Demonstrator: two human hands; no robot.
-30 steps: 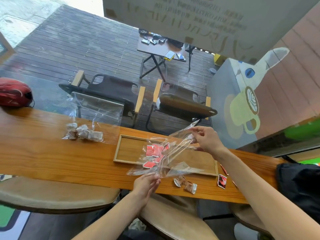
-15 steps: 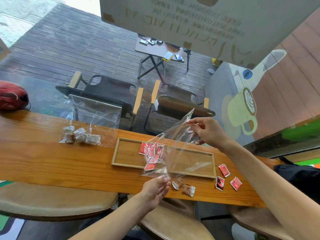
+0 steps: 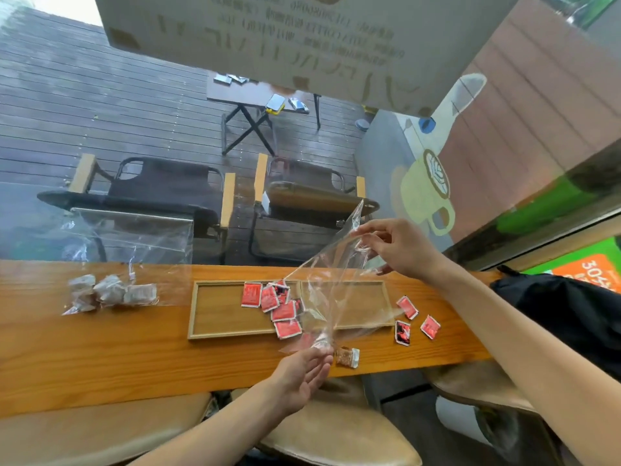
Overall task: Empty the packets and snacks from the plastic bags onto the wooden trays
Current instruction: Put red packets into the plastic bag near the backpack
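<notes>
Wooden worktop (image 3: 100, 348) runs left to right and carries everything, with a tray (image 3: 215, 311) at its middle and a second tray (image 3: 379, 297) butted against the first's right end. Above them hangs a clear bag (image 3: 329, 284), stretched between both hands, probably upended so its contents drop out; it looks empty now. The right hand (image 3: 400, 247) pinches the bag's high far corner in a closed grip. The left hand (image 3: 302, 371), palm up with fingers nearly straight, touches the bag's low near corner; whether it actually pinches it I cannot tell. Far left, a second bag (image 3: 131, 250) stands open and holds grey snacks (image 3: 111, 292). Red packets (image 3: 279, 306) lie heaped in the left tray, one overhanging its near rim. Three stray packets (image 3: 416, 319) sit on the worktop right of the trays, and a brown snack (image 3: 347, 357) lies beside the left hand.
</notes>
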